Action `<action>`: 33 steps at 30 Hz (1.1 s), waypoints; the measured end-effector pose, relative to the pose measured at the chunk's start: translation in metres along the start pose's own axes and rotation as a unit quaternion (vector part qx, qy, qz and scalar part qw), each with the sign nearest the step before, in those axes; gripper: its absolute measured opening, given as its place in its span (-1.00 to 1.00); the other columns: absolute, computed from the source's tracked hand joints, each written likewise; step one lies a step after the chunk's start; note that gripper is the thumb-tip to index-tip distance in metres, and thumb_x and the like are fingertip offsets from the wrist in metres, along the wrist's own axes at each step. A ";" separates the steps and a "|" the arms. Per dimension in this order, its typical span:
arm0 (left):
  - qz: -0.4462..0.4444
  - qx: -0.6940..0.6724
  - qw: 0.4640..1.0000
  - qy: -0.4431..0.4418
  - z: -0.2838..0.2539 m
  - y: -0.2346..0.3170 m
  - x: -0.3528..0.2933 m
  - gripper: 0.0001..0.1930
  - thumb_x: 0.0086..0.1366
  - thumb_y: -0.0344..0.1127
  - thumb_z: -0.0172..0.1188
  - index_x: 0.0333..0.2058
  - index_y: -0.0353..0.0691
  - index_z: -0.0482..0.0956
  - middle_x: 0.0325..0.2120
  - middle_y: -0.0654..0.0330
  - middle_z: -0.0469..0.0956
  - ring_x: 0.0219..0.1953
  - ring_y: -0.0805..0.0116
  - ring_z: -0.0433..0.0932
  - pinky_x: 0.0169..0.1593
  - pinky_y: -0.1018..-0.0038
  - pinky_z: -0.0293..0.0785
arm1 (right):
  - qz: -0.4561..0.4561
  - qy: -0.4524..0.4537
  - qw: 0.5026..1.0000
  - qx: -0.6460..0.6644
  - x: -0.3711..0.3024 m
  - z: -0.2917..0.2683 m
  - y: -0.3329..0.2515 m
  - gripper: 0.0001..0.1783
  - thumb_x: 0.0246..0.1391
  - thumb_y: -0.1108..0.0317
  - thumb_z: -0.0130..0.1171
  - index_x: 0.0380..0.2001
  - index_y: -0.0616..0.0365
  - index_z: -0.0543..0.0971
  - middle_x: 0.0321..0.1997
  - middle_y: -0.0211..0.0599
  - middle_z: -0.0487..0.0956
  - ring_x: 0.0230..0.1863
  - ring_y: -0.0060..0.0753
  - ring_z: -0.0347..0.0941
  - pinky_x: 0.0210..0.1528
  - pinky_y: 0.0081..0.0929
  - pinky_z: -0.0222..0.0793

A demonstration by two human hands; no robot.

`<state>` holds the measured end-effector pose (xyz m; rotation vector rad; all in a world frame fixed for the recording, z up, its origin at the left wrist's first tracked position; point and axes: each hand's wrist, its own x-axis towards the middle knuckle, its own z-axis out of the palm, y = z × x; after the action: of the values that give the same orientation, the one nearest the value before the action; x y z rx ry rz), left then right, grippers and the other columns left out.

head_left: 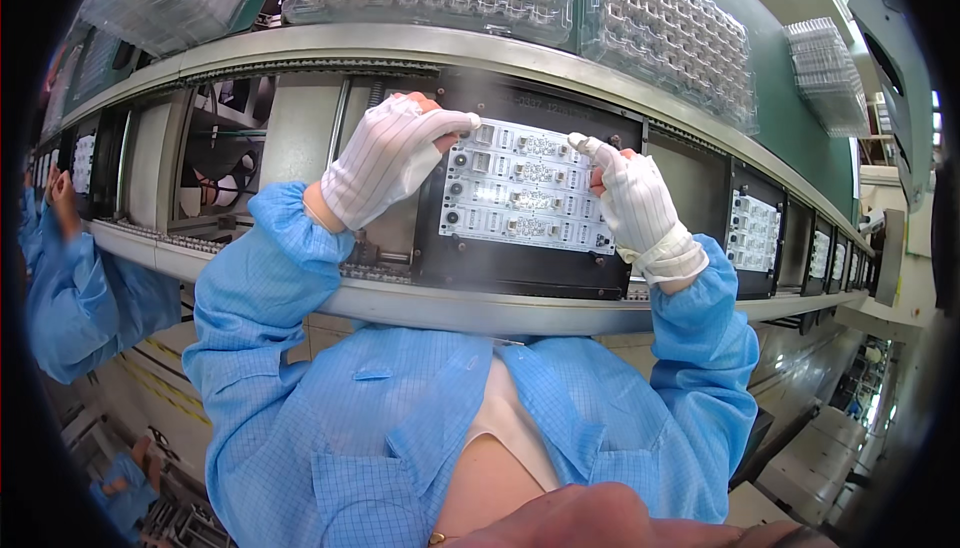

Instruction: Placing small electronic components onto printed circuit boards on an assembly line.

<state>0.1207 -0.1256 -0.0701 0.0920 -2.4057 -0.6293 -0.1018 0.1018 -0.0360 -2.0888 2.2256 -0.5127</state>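
A white circuit board panel (530, 231) with several rows of small components lies on a black carrier plate (435, 263). My left hand (385, 160), in a white striped glove with some bare fingertips, reaches its forefinger to the panel's upper left corner. The fingers are drawn together; anything between them is too small to tell. At the panel's upper right edge, my right hand (640, 206) is gloved the same way. Its forefinger and thumb come close together there, the other fingers curled over the right edge. What they hold, if anything, is hidden.
The carrier sits between conveyor rails (520, 318). More carriers with board panels (753, 231) stand in line to the right. Behind the far rail are clear plastic trays (670, 43) of small parts and stacked trays (828, 73). Another person's hand (64, 203) works at the left.
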 end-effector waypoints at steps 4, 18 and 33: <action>0.003 0.007 1.000 0.009 -0.004 -0.002 0.004 -0.70 0.15 -0.56 0.29 -0.11 -0.16 0.66 -0.41 0.12 0.59 -0.34 0.12 0.56 -0.23 0.29 0.50 | -0.031 -0.012 0.999 -0.035 0.001 0.001 -0.005 -0.30 -0.13 0.69 0.05 0.19 0.07 0.47 -0.43 -0.27 0.50 -0.35 -0.11 0.44 -0.09 -0.25 0.36; 0.039 0.209 0.977 -0.032 0.028 -0.108 0.148 -0.71 0.19 -0.47 0.14 -0.09 -0.13 0.59 -0.42 0.14 0.63 -0.22 0.04 0.60 -0.11 0.21 0.56 | -0.017 0.078 0.997 0.003 0.009 -0.024 0.043 -0.33 -0.13 0.65 0.15 0.15 0.09 0.52 -0.44 -0.25 0.58 -0.35 -0.18 0.53 -0.23 -0.23 0.43; 0.052 0.018 0.992 -0.111 0.000 0.040 0.040 -0.74 0.12 -0.44 0.28 -0.17 -0.09 0.64 -0.51 0.20 0.61 -0.39 0.20 0.60 -0.24 0.31 0.53 | 0.132 0.138 0.979 -0.066 0.071 -0.034 0.151 -0.44 0.00 0.56 0.13 0.14 0.03 0.55 -0.33 -0.22 0.67 -0.25 -0.25 0.62 -0.11 -0.34 0.54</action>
<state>0.0924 -0.0984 -0.0288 -0.0935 -2.6171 -0.5734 -0.2625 0.0442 -0.0312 -1.8291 2.7088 -0.6860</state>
